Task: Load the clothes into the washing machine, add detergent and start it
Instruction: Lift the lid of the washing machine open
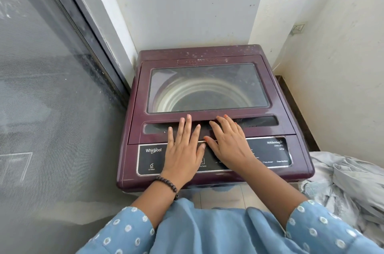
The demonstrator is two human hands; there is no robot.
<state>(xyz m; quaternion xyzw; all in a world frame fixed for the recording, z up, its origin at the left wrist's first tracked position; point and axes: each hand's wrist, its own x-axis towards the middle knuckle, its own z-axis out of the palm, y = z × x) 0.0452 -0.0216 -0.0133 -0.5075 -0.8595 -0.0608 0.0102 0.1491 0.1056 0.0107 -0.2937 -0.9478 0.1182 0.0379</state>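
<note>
We rest our left hand (182, 147) and right hand (227, 145) flat, fingers straight, gripping nothing, on the closed lid (207, 116) of the washing machine (133, 179). We should hook the handle slot and lift evenly — the clothes (349, 183) wait at our right.

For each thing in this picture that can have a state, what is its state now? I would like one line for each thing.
Washing machine lid: closed, lying flat.
Drum: seen through the lid window, no clothes visible inside.
Left hand: flat on the machine, fingers straight, holding nothing.
Right hand: flat on the machine, fingers straight, holding nothing.
Clothes: in a heap beside the machine, not loaded.
Control panel: no light visible.
</note>
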